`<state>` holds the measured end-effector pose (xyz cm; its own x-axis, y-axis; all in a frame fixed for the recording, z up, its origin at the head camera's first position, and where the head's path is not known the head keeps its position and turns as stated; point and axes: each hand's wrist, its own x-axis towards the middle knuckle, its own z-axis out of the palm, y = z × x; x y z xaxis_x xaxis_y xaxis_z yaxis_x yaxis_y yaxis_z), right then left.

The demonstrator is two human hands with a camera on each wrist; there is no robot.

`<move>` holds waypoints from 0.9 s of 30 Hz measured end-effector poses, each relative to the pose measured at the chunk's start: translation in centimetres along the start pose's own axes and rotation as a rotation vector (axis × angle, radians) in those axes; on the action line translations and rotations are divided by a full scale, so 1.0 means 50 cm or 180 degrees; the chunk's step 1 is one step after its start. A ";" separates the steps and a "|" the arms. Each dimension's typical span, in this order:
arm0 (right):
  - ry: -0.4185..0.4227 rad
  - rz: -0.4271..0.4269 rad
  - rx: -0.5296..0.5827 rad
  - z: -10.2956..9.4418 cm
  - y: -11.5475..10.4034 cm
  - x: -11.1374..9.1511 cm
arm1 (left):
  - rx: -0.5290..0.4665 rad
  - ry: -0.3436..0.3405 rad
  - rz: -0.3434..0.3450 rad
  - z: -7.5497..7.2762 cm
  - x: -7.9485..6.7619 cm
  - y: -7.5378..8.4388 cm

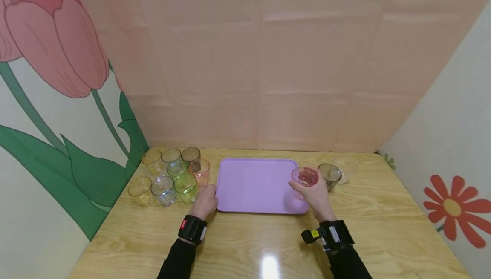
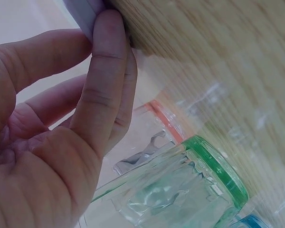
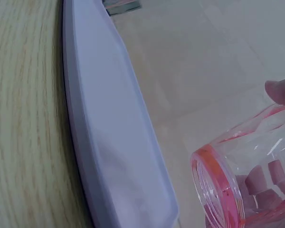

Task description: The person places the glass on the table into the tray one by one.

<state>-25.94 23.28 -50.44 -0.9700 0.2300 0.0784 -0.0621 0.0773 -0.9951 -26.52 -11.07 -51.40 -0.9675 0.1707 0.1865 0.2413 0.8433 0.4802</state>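
Observation:
A purple tray (image 1: 253, 185) lies flat mid-table. My left hand (image 1: 204, 202) pinches its left edge near the front corner; the left wrist view shows thumb and fingertips (image 2: 109, 35) meeting on the rim. Above the tray's right end, my right hand (image 1: 317, 194) grips a pink-tinted glass (image 1: 300, 176). In the right wrist view this pink glass (image 3: 218, 190) is apart from the tray (image 3: 128, 133), with fingers seen through its wall. Just right of that hand stands a dark smoky glass (image 1: 330, 174), with a clear glass (image 1: 347, 168) beside it, partly hidden.
Left of the tray several tinted glasses stand close together, among them a green glass (image 1: 186, 188), a blue glass (image 1: 164, 191), a yellow glass (image 1: 140, 191) and an orange-pink glass (image 1: 202, 172). The pink-covered back wall (image 1: 261, 100) rises behind the table.

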 end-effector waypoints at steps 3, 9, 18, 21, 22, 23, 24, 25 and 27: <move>-0.0028 0.0067 -0.0023 0.004 0.007 0.011 | -0.0010 -0.0026 -0.0012 0.001 -0.002 0.001; 0.0018 0.0164 -0.0020 0.018 0.014 0.036 | 0.0000 0.0010 0.0021 0.003 0.000 0.001; 0.0125 0.0171 0.0049 0.049 0.037 0.065 | -0.0034 -0.0081 -0.0115 0.007 -0.002 -0.003; 0.0220 0.0213 0.0027 0.058 0.041 0.078 | -0.0040 -0.0058 -0.0115 0.006 -0.002 -0.003; 0.0260 0.0232 0.0035 0.060 0.043 0.084 | -0.0041 -0.0046 -0.0113 0.006 -0.002 -0.002; 0.0302 0.0242 0.0032 0.063 0.045 0.089 | -0.0045 -0.0036 -0.0112 0.006 -0.001 -0.002; 0.0343 0.0257 0.0015 0.065 0.048 0.093 | -0.0042 -0.0027 -0.0108 0.006 -0.001 -0.002; 0.0385 0.0259 -0.0003 0.066 0.050 0.098 | -0.0035 -0.0017 -0.0105 0.005 -0.001 -0.001; 0.0460 0.0250 -0.0091 0.068 0.055 0.106 | -0.0020 -0.0002 -0.0097 0.004 0.000 0.000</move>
<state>-32.03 21.41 -52.97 -0.9276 0.3734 0.0104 0.0214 0.0808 -0.9965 -26.53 -10.97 -51.58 -0.9745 0.1452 0.1710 0.2121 0.8448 0.4912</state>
